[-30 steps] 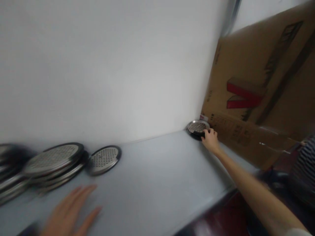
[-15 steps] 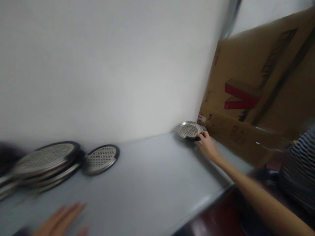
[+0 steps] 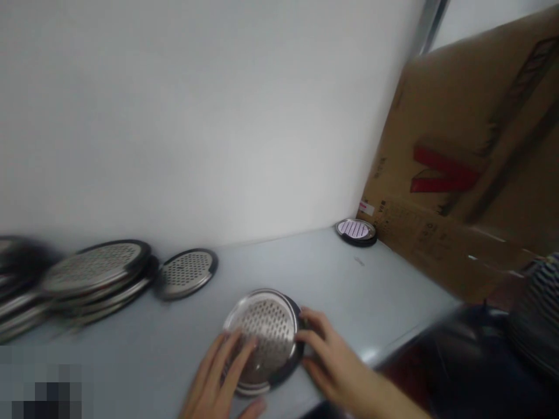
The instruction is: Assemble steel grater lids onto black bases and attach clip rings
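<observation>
A round metal grater [image 3: 271, 326] with small perforations and a black edge is low in the middle of the head view, just over or on the grey table. My right hand [image 3: 334, 361] grips its black right edge between thumb and fingers. Over the left side of the disc lies my left hand [image 3: 213, 375], fingers apart and stretched out; whether they press on it I cannot tell. At the far right corner another round grater [image 3: 356, 230] with a pale, slotted face rests near the wall.
A stack of round graters [image 3: 98, 273] stands at the left, with one single grater [image 3: 188, 273] beside it. A large cardboard box [image 3: 419, 227] closes off the right end of the table [image 3: 393, 297]. Behind is a white wall [image 3: 227, 116]. Part of a person in a striped garment [image 3: 544, 314] shows at far right.
My right hand has brought the grater from the far right corner to the near middle, uncovering the pale-faced one. My left hand has moved right, onto the grater.
</observation>
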### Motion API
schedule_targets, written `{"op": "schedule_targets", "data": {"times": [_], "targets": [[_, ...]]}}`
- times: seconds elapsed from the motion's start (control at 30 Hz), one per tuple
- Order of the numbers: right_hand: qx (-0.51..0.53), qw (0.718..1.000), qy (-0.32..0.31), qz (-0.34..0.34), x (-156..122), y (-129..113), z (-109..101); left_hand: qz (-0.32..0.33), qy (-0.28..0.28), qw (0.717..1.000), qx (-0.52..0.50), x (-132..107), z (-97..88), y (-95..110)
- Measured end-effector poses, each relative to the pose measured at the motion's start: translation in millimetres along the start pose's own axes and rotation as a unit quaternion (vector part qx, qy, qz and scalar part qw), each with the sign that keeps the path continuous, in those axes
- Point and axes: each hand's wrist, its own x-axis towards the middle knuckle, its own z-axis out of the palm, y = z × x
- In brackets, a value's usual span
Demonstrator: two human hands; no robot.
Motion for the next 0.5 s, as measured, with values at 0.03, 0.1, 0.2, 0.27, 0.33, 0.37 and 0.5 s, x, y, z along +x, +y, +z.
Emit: {"op": "schedule_targets", "data": {"times": [0.03, 0.1, 0.2, 0.27, 0.33, 0.37, 0.5], "targets": [[0.019, 1.0, 0.011, 0.019, 3.3, -3.8, -2.3, -0.002, -0.008, 1.0, -0.002, 3.3, -3.0, 2.6], [0.058, 0.996, 0.044, 0.055, 13.3, -8.3, -4.3, -0.014, -0.019, 1.0, -0.01, 7.7, -6.9, 4.4], [0.094, 0.989, 0.069, 0.085, 29.4, -9.1, 2.5, -0.023, -0.009, 1.0, -0.017, 8.7, -8.5, 1.1], [0.082, 0.988, 0.077, 0.102, 35.5, -7.7, 12.0, -0.026, -0.008, 1.0, -0.01, 7.3, -9.3, -3.3], [0.051, 0.989, 0.086, 0.109, 36.3, -5.7, 22.1, -0.028, -0.018, 0.999, 0.0, 5.0, -11.5, -8.7], [0.036, 0.989, 0.09, 0.11, 35.3, -4.7, 26.5, -0.034, -0.021, 0.999, 0.004, 3.3, -13.3, -11.8], [-0.007, 0.987, 0.111, 0.116, 29.6, 0.5, 35.7, -0.089, -0.036, 0.995, 0.016, -8.1, -23.9, -27.0]]}}
